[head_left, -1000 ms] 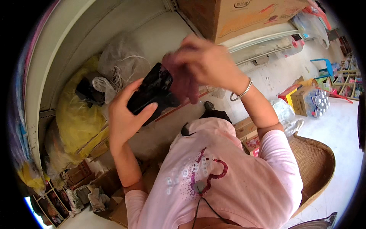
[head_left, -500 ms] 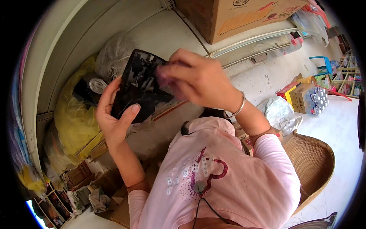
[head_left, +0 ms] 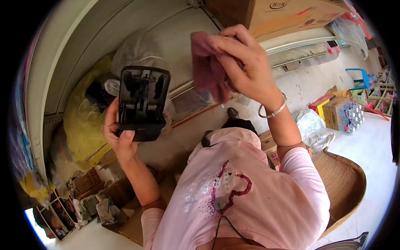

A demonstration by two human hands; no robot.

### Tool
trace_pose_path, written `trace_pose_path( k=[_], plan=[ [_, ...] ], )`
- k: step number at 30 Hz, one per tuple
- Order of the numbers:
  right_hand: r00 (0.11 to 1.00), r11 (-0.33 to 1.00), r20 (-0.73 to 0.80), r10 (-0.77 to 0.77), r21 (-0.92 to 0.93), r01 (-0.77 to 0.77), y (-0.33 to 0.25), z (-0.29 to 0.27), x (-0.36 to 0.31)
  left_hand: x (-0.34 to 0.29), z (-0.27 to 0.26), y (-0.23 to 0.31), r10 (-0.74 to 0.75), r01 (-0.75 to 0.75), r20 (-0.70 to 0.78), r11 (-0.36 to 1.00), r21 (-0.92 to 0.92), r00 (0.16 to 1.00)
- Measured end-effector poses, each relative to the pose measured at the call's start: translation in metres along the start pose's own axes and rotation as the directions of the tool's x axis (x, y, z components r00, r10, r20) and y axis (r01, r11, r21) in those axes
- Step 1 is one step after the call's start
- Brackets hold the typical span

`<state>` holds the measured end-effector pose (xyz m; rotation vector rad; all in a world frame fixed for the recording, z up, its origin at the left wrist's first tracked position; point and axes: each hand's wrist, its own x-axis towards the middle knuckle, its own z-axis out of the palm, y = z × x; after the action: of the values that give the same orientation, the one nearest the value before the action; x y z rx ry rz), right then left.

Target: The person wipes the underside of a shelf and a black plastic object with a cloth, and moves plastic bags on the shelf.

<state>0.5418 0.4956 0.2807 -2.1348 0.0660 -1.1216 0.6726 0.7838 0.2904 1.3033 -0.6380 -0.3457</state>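
Your left hand [head_left: 118, 135] grips a black plastic part [head_left: 143, 102] by its lower edge, thumb across the near face, holding it upright at left. To its right and apart from it, your right hand [head_left: 246, 62] pinches a maroon cloth [head_left: 208, 68] between closed fingers.

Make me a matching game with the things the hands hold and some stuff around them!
Things:
1. black plastic part
2. purple cloth
3. yellow bag
4. cardboard box

Places:
A. far up, beyond the right hand
B. held in the left hand
C. behind the left hand, off to the left
D. bunched in the right hand

Pairs: 1-B, 2-D, 3-C, 4-A
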Motion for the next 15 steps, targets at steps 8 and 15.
trace_pose_path(
  k=[8, 15],
  plan=[
    [0.971, 0.942, 0.186, -0.148, 0.327, 0.081, -0.042, -0.01, -0.011, 0.001, -0.002, -0.012, 0.066, -0.066, -0.003, 0.998, -0.016, 0.998],
    [0.921, 0.925, 0.341, -0.186, 0.377, 0.047, -0.045, 0.012, -0.019, -0.001, 0.002, -0.008, 0.153, -0.162, 0.084, 0.981, 0.109, 0.985]
  ],
)
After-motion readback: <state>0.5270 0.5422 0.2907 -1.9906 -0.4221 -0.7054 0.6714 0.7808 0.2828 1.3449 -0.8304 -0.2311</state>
